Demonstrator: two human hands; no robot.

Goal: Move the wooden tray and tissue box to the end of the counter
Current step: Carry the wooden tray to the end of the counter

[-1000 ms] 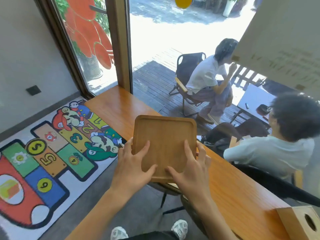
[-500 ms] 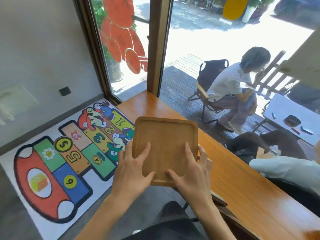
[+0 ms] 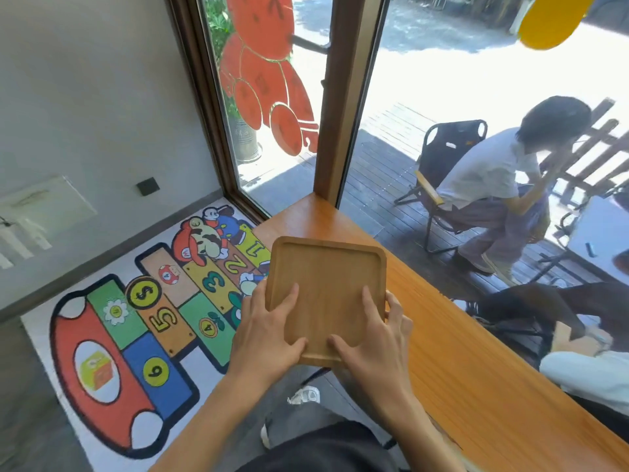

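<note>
Orange wooden surface runs beside the window; my hands, left and right, clamp a square, shallow-rimmed, empty wooden tray.

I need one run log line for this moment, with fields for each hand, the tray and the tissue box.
left hand: holds tray | right hand: holds tray | wooden tray: empty, carried over counter edge | tissue box: not in view

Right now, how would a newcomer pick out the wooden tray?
Find the long orange-brown counter under the window. At its near left edge, both hands hold the wooden tray. It is square, paler than the counter, with a raised rim and rounded corners, and empty.
</note>
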